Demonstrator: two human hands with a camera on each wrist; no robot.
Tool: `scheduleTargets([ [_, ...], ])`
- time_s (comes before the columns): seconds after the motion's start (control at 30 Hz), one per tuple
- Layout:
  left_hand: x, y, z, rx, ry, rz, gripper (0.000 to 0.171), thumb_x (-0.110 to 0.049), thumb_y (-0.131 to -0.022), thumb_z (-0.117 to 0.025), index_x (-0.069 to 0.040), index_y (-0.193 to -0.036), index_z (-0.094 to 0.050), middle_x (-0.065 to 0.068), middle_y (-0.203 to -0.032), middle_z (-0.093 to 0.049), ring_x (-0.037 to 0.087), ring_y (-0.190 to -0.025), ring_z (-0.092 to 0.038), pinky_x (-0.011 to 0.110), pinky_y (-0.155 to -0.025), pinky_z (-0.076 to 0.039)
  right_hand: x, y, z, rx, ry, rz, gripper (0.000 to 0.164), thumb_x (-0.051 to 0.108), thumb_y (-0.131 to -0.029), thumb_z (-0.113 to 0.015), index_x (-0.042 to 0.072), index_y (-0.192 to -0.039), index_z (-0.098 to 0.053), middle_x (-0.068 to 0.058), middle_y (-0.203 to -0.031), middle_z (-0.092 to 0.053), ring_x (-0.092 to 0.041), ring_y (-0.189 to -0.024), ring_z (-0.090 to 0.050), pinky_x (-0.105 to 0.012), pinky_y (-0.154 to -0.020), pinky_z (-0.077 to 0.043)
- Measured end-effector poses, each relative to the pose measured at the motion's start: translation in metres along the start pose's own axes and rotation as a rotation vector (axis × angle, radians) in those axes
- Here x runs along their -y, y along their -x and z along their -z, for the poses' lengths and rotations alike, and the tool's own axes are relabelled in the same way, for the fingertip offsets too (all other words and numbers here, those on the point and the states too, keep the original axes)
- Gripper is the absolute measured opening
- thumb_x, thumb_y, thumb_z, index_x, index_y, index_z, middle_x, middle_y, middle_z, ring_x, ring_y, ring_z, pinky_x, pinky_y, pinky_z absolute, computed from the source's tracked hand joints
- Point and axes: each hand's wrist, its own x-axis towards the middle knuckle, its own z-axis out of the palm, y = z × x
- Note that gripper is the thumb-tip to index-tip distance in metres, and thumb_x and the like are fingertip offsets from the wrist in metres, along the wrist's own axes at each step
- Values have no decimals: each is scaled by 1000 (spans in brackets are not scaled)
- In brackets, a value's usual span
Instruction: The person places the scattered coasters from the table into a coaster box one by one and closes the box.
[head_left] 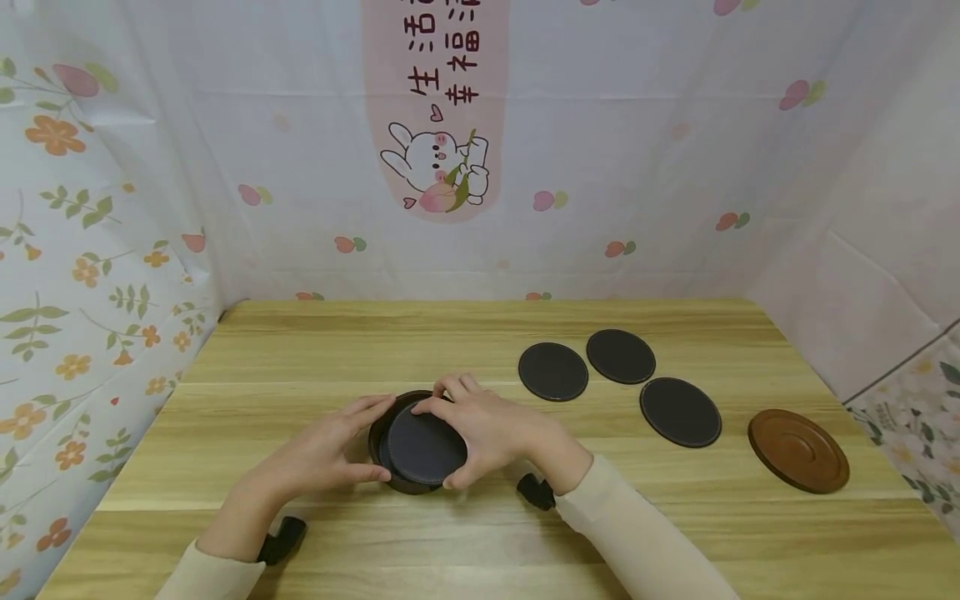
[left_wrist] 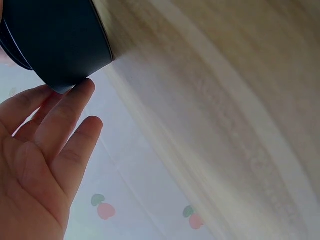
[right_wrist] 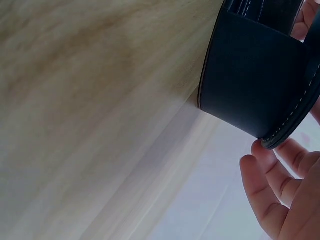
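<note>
A round black coaster holder with an open top stands on the wooden table, its smooth side wall showing in the right wrist view. My left hand spans its left side, thumb near the front and fingers at the back; in the left wrist view the fingertips meet the dark wall. Between thumb and fingers my right hand holds a black stitched coaster by its edge. The coaster lies tilted over the holder's mouth, its right side raised past the rim, and hides most of the inside.
Right of the hands, three flat black coasters lie apart on the table: one, another behind it and a third nearer. A brown round wooden disc lies by the right edge. A printed cloth hangs behind the table.
</note>
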Motion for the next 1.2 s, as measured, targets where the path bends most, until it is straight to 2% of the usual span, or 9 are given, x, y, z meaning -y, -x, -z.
scheduleTargets([
  [0.37,0,0,-1,0,-2,19,97,-55,-80,-76,-7,-154,-36,12,-154,-43,39,-135,-49,57,-105,-46,3,-4,-2,6,22,-28,91,50,-70,-81,31,-150,-39,-1,-139,-37,-17,-119,-37,-32,-88,-45],
  [0.67,0,2,1,7,10,43,98,-58,-80,-74,-3,-153,-38,17,-152,-45,42,-136,-47,59,-105,-45,6,-10,-3,8,27,-24,90,50,-72,-82,32,-149,-39,-2,-144,-35,-19,-125,-36,-36,-93,-45],
  [1.2,0,1,3,34,31,43,95,-55,-80,-75,-9,-154,-37,18,-150,-48,41,-137,-46,59,-108,-43,4,-16,-5,7,20,-10,88,48,-72,-82,30,-148,-40,-2,-143,-36,-18,-124,-36,-35,-94,-46],
])
